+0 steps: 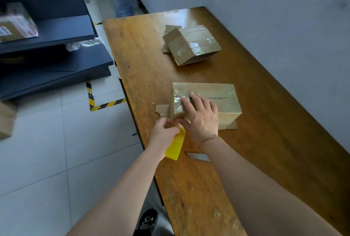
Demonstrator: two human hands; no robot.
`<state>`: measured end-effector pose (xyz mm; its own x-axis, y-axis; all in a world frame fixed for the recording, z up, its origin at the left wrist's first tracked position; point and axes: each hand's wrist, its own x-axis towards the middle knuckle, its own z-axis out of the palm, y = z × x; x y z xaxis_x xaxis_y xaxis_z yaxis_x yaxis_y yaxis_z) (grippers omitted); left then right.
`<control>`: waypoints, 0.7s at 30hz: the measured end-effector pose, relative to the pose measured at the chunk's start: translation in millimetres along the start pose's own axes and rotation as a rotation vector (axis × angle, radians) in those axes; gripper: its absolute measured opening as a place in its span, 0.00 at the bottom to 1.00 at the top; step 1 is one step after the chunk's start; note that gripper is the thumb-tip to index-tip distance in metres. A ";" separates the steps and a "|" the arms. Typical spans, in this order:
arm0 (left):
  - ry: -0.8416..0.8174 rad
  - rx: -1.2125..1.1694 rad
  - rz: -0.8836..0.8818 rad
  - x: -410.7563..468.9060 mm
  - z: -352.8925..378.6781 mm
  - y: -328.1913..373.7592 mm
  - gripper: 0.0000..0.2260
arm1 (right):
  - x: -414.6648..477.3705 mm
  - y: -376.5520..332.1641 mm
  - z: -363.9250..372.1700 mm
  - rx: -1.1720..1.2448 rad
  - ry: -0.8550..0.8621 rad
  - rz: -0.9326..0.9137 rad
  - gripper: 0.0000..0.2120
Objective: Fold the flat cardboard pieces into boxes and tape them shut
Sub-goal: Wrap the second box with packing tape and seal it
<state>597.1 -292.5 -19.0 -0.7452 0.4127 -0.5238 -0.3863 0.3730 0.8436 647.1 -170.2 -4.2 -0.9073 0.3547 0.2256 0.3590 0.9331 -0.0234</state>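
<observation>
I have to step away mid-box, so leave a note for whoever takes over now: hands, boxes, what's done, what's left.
Left hand grips the yellow tape dispenser at the left end of the near box.
Right hand presses flat on its top, over the tape.
Done: far box is taped, lying on flat cardboard.
Left: the near box's top seam seems open right of the hand; finish taping it. A flat cardboard piece lies under it.

The left hand [163, 133] covers the top end of the yellow plastic tape holder [175, 146]. The right hand [200, 116] hides the near corner of the taped brown cardboard box [217, 91]. The flat brown cardboard piece [161, 109] under that box is mostly hidden. The wrapped parcel [16, 25] on the dark shelf [56, 29] is too blurry to read.
</observation>
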 end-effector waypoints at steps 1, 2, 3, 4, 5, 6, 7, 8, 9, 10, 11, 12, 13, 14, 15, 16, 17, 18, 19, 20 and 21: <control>-0.002 -0.002 -0.004 0.3 0.5 0.1 0.08 | 0.2 -0.4 0.6 0.000 0.021 0.001 0.32; -0.006 -0.003 -0.008 0.3 1.2 0.0 0.07 | 0.5 -0.7 1.1 0.000 0.037 0.005 0.31; -0.012 0.000 -0.011 0.0 2.0 0.0 0.07 | 0.7 -1.1 1.7 0.001 0.048 0.010 0.31; -0.017 0.002 -0.013 -0.4 2.7 -0.1 0.07 | 0.9 -1.6 1.9 0.006 0.051 0.016 0.31; -0.021 0.001 -0.011 -0.9 3.3 -0.3 0.07 | 1.2 -1.9 1.7 0.017 0.048 0.024 0.31; -0.025 -0.004 -0.005 -1.6 3.8 -0.7 0.06 | 1.3 -1.9 1.3 0.032 0.046 0.032 0.31; -0.024 -0.012 0.005 -2.3 4.6 -1.4 0.06 | 1.1 -1.7 0.8 0.049 0.048 0.039 0.30; -0.015 -0.019 0.017 -3.4 5.5 -2.4 0.07 | 0.8 -1.6 0.2 0.065 0.049 0.047 0.30; 0.001 -0.017 0.029 -4.7 6.1 -3.3 0.08 | 0.6 -1.3 -0.3 0.080 0.045 0.055 0.30; 0.020 -0.003 0.039 -5.9 6.2 -4.2 0.09 | 0.8 -1.2 -0.8 0.093 0.034 0.061 0.30; 0.038 0.018 0.045 -6.7 6.1 -5.2 0.11 | 0.6 -1.1 -1.3 0.104 0.018 0.065 0.30; 0.049 0.035 0.050 -6.8 5.6 -6.5 0.12 | 0.8 -0.7 -1.9 0.111 0.002 0.067 0.29; 0.055 0.047 0.054 -6.6 5.1 -7.4 0.13 | 0.7 -0.3 -2.5 0.111 -0.012 0.066 0.29; 0.060 0.057 0.061 -6.1 4.3 -8.3 0.13 | 0.9 0.6 -3.0 0.107 -0.026 0.064 0.29; 0.067 0.067 0.069 -5.7 3.3 -9.0 0.13 | 0.8 1.3 -3.7 0.102 -0.039 0.062 0.29; 0.074 0.075 0.077 -5.4 2.3 -9.4 0.13 | 0.5 1.6 -4.3 0.100 -0.048 0.063 0.29; 0.077 0.082 0.081 -5.2 1.1 -9.8 0.13 | 0.0 1.5 -5.1 0.103 -0.056 0.066 0.29; 0.078 0.083 0.082 -5.6 0.2 -10.1 0.12 | -0.2 1.1 -6.0 0.108 -0.063 0.070 0.29; 0.072 0.073 0.078 -5.9 -1.0 -10.7 0.10 | -0.4 0.8 -7.0 0.113 -0.070 0.073 0.29; 0.058 0.056 0.066 -6.9 -2.2 -11.0 0.07 | -0.6 0.5 -8.0 0.116 -0.075 0.076 0.29; 0.040 0.041 0.052 -8.0 -3.1 -11.4 0.09 | -0.9 0.5 -9.0 0.118 -0.079 0.078 0.29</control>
<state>605.8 -302.6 -24.0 -0.7852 0.3992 -0.4734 -0.3247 0.3856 0.8637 650.1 -170.6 4.4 -0.8939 0.4252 0.1419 0.4046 0.9016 -0.1533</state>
